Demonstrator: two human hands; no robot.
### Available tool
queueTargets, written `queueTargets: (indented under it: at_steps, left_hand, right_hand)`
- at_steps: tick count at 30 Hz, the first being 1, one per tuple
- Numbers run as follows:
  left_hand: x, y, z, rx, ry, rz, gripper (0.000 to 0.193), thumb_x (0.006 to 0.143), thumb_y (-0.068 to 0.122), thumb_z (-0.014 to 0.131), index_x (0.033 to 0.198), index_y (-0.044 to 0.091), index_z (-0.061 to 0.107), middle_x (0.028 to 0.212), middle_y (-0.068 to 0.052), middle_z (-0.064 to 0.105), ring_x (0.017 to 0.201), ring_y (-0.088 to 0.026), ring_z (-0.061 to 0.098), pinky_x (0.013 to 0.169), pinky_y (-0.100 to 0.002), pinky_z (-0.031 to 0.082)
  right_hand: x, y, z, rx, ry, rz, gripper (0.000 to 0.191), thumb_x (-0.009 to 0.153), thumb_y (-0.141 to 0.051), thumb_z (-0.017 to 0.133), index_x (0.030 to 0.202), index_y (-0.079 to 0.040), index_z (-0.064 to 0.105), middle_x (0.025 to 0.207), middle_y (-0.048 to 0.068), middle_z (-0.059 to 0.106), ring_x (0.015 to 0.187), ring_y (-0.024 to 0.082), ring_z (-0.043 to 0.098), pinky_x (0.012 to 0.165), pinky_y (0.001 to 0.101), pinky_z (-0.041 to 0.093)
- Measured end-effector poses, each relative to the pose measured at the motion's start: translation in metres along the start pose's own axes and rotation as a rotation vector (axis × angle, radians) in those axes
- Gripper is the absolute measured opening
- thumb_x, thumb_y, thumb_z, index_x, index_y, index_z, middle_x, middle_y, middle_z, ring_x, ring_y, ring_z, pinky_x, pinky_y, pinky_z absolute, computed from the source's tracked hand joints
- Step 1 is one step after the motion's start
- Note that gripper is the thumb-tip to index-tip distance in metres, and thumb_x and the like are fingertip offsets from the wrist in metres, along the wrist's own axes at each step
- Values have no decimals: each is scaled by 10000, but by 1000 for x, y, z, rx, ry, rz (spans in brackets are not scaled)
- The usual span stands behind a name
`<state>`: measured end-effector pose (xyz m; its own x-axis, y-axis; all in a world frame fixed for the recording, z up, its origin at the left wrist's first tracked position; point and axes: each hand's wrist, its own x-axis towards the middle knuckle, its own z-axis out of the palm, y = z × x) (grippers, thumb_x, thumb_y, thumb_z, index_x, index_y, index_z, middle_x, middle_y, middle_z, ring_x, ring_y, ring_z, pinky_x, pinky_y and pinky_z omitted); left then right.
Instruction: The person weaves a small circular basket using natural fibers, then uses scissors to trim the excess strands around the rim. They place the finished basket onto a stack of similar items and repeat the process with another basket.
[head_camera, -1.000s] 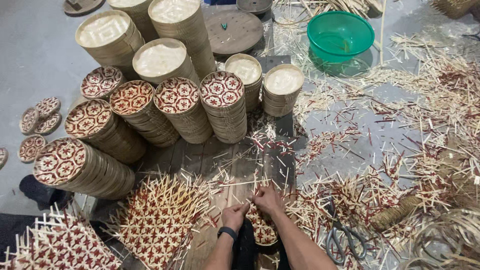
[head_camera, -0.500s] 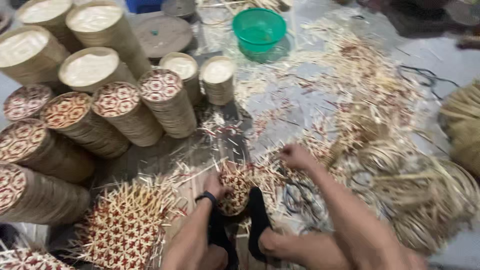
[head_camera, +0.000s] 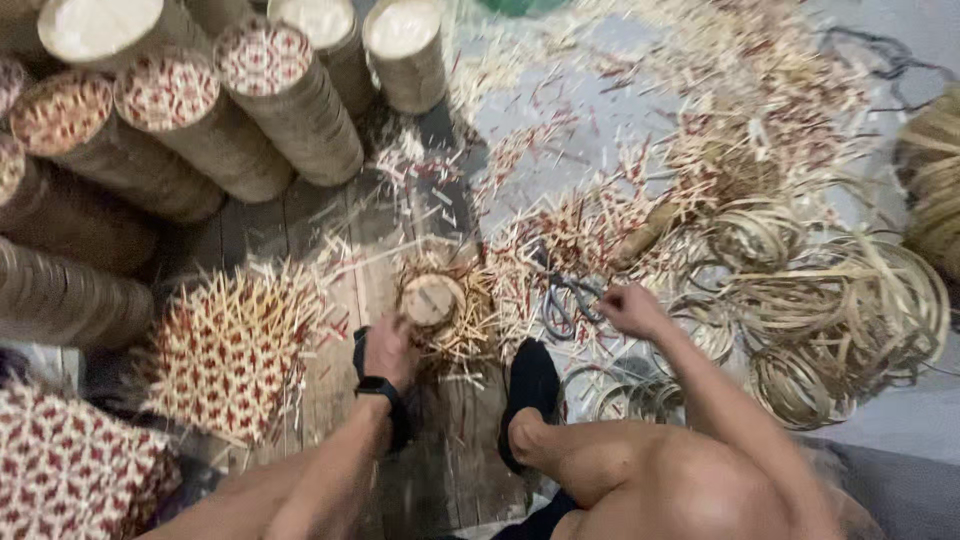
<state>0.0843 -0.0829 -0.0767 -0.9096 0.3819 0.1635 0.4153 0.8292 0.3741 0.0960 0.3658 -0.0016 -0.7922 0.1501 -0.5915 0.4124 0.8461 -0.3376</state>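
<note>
- My left hand (head_camera: 392, 350) rests on the near edge of a small round woven piece (head_camera: 432, 300) with loose strip ends sticking out all round; the grip is partly curled against it, fingers on its rim.
- That woven piece lies on the dark wooden floor boards (head_camera: 330, 230), just ahead of my black-shod foot (head_camera: 530, 385).
- My right hand (head_camera: 628, 310) is down by the dark scissors (head_camera: 568, 300) among the cut strips; its grip looks loosely closed, and I cannot tell whether it has hold of them.
- A large flat woven panel (head_camera: 228, 352) with spiky edges lies left of my left hand.
- Stacks of round woven lids (head_camera: 285, 95) stand beyond.
- Coiled cane hoops (head_camera: 840, 300) lie to the right.
</note>
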Motion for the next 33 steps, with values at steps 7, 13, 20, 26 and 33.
queueTargets:
  at_steps: [7, 13, 20, 26, 33]
  left_hand:
    - [83, 14, 4, -351, -147, -594, 648, 780, 344, 824, 1316, 59, 597, 1338, -213, 569, 1218, -401, 564, 1020, -459, 462]
    - [76, 47, 48, 21, 31, -461, 877, 762, 399, 810, 1455, -14, 468, 1481, -348, 393, 1310, -514, 403, 1108, -571, 306]
    - [87, 25, 28, 7, 2, -265, 695, 794, 322, 749, 1397, 42, 547, 1415, -300, 466, 1282, -481, 445, 1099, -592, 346]
    - [87, 31, 36, -42, 19, -16, 706, 825, 286, 754, 1436, 19, 523, 1469, -328, 422, 1347, -496, 414, 1143, -608, 309]
    - [75, 9, 56, 466, -239, 22, 919, 656, 114, 779, 1492, 359, 487, 1595, -201, 320, 1461, -391, 307, 1172, -628, 204]
  right_hand:
    - [54, -5, 89, -30, 365, -234, 425, 773, -330, 850, 970, 10, 686, 984, 256, 686, 993, 427, 641, 885, 512, 523]
    - [100, -14, 97, 25, 286, -99, 714, 622, -267, 893, 1161, 63, 562, 1148, 311, 640, 1107, 469, 605, 955, 510, 506]
    - [116, 8, 98, 222, -123, 1, 582, 630, -174, 835, 1153, -22, 628, 976, 184, 733, 885, 325, 724, 856, 419, 575]
    - [63, 5, 114, 389, -210, 108, 478, 754, -386, 842, 985, 7, 699, 771, 132, 734, 690, 240, 710, 633, 373, 573]
    - [73, -45, 109, 159, -95, -297, 651, 746, -499, 817, 1196, -47, 689, 1040, 222, 685, 950, 327, 686, 853, 440, 546]
